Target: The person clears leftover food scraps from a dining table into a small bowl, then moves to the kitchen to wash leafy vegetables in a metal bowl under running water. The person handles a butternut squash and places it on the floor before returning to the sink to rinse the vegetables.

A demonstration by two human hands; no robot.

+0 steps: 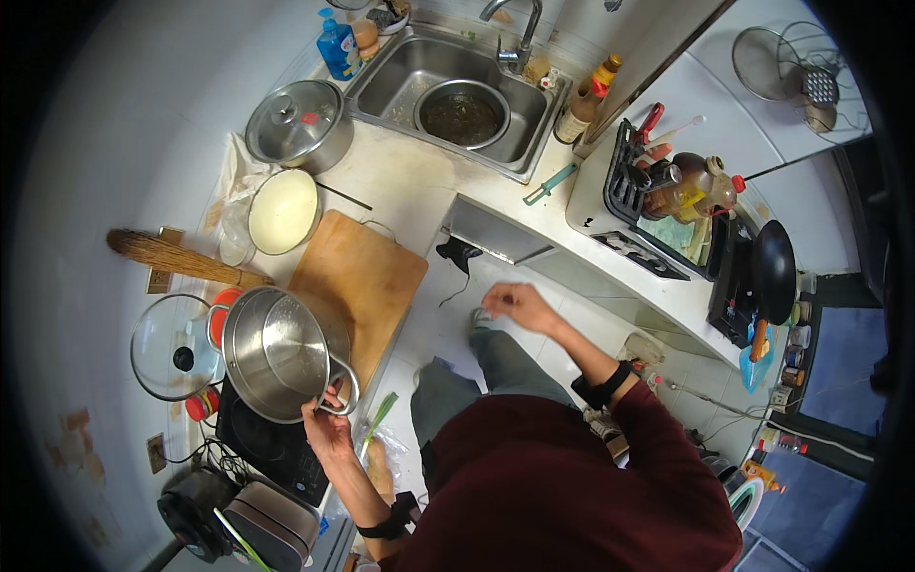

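My left hand [330,422] grips the near loop handle of a large stainless steel pot [277,354]. The pot stands partly over the wooden cutting board [379,268] and the black induction cooktop [266,447]; whether it touches either cannot be told. No food shows inside the pot. My right hand [516,302] is in the air over the floor, its fingers loosely bent and holding nothing visible. To the left of the pot, a glass lid [161,347] with a black knob leans by the wall. A cream-coloured bowl [284,212] sits beyond the board.
A lidded steel pot [304,132] stands beside the sink [400,61], which holds a metal basin [463,141] of murky liquid. A green peeler [549,184] lies on the counter's edge. A straw brush [179,259] is behind the pot. A black wok [774,264] is at the right.
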